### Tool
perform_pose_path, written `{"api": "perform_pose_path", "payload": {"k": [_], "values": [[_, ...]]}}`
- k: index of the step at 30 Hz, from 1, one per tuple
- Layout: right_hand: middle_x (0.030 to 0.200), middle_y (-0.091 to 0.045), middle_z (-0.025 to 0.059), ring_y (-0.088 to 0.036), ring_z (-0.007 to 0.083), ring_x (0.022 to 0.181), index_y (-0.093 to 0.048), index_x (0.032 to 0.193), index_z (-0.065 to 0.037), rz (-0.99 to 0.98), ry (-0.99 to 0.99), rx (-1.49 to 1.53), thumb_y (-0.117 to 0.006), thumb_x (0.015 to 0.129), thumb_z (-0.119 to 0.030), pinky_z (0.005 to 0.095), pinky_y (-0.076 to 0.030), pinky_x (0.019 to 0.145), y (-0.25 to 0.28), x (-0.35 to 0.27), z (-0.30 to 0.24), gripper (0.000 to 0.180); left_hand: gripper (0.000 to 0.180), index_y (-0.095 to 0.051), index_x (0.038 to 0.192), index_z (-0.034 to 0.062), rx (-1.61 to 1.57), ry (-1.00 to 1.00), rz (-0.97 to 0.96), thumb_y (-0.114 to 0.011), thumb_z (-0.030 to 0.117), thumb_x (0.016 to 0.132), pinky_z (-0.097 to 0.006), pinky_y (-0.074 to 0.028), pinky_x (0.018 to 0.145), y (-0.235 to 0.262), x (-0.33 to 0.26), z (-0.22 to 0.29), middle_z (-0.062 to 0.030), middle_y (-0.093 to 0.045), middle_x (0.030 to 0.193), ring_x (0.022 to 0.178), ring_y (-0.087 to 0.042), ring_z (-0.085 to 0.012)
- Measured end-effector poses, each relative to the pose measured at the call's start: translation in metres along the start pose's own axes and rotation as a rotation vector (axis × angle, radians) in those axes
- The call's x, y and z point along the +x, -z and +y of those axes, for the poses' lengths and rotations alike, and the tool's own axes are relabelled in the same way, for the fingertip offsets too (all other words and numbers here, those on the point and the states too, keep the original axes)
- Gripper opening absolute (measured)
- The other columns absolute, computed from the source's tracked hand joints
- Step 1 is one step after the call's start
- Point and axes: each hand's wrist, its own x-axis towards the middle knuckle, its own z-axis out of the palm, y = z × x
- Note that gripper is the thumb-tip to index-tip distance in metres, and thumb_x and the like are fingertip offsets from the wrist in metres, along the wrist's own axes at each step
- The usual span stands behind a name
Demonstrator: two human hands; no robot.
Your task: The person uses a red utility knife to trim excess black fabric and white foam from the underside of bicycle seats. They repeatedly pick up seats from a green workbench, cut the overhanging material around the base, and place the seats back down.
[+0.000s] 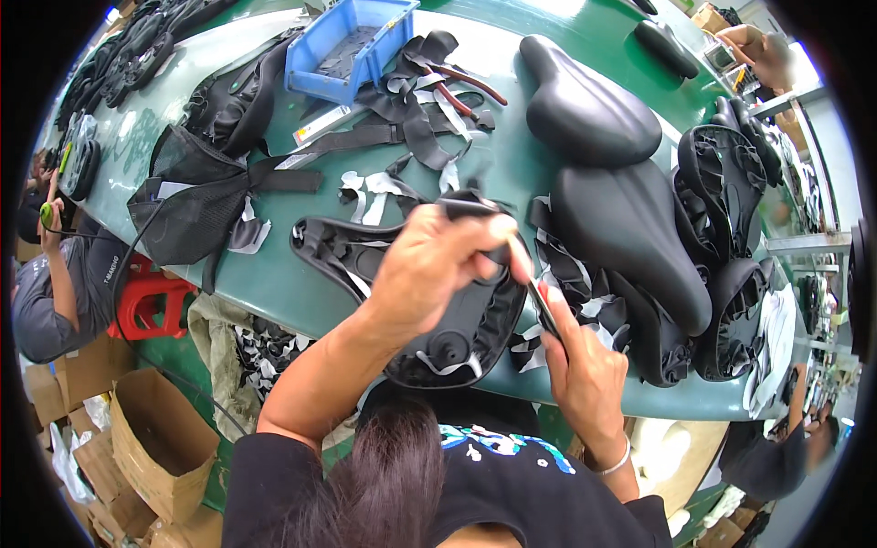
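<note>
A black bicycle saddle (448, 342) lies underside up on the green table in front of me, its narrow end toward the far left. Above it, my left hand (425, 260) is closed on a black strip of cover material (470, 208), pulled up at the saddle's far side. My right hand (585, 374) grips a slim dark tool (541, 309) that points up toward the left fingers. Its tip is hidden near them, so I cannot make out its exact kind. Black and white trimmings (594, 306) lie just right of the saddle.
Finished black saddles (594, 100) and upturned ones (726, 173) crowd the right side. Farther back are a blue bin (352, 50), red-handled pliers (457, 99) and black straps. A black mesh bag (187, 196) lies left. Cardboard boxes (160, 438) and a red stool (151, 297) stand below. Other people work nearby.
</note>
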Motion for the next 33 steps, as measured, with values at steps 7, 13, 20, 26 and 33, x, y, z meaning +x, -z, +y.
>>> {"api": "perform_pose_path", "payload": {"k": [7, 13, 20, 26, 33], "values": [[0.063, -0.054, 0.0078, -0.054, 0.0230, 0.050, -0.049, 0.137, -0.009, 0.072, -0.096, 0.140, -0.067, 0.082, -0.010, 0.0356, -0.041, 0.046, -0.009, -0.016, -0.011, 0.058, 0.027, -0.052, 0.073, 0.0103, -0.771, -0.414, -0.090, -0.058, 0.029, 0.092, -0.025, -0.042, 0.056, 0.053, 0.017, 0.023, -0.0025, -0.054, 0.071, 0.069, -0.053, -0.0101], [0.071, -0.060, 0.0108, -0.058, 0.0278, 0.056, -0.055, 0.130, -0.009, -0.075, 0.008, -0.068, -0.066, 0.082, -0.007, 0.0359, -0.043, 0.051, 0.016, 0.024, 0.004, 0.050, 0.032, -0.058, 0.110, 0.0115, 1.653, -0.426, 0.275, -0.048, 0.039, 0.096, -0.044, -0.049, 0.061, 0.051, 0.020, 0.001, -0.0165, -0.066, 0.087, 0.075, -0.065, -0.0350], [0.060, -0.059, 0.0126, -0.056, 0.0319, 0.047, -0.044, 0.138, -0.006, -0.206, -0.136, 0.027, -0.059, 0.087, -0.016, 0.0436, -0.039, 0.047, 0.018, -0.007, -0.014, 0.054, 0.034, -0.066, 0.105, 0.0162, 1.662, -0.173, 0.483, -0.047, 0.043, 0.096, -0.045, -0.049, 0.063, 0.032, 0.000, -0.022, -0.0097, -0.065, 0.085, 0.075, -0.064, -0.0346], [0.109, -0.064, 0.0219, -0.066, 0.0348, 0.089, -0.044, 0.136, -0.003, 0.006, -0.295, 0.515, -0.063, 0.084, -0.004, 0.0379, -0.053, 0.072, 0.017, 0.000, -0.007, 0.056, 0.030, -0.067, 0.104, 0.0148, 1.581, -0.169, 0.533, -0.053, 0.039, 0.094, -0.043, -0.050, 0.065, 0.028, -0.010, -0.022, -0.0087, -0.064, 0.089, 0.078, -0.063, -0.0329], [0.104, -0.064, 0.0118, -0.063, 0.0150, 0.083, -0.047, 0.128, 0.001, 0.054, -0.192, 0.620, -0.066, 0.079, 0.000, 0.0290, -0.050, 0.073, -0.019, 0.067, 0.005, 0.054, 0.026, -0.067, 0.107, 0.0115, 1.647, -0.313, 0.587, -0.061, 0.030, 0.089, -0.047, -0.034, 0.096, 0.035, -0.012, -0.030, -0.0078, -0.056, 0.126, 0.120, -0.046, -0.0283]]}}
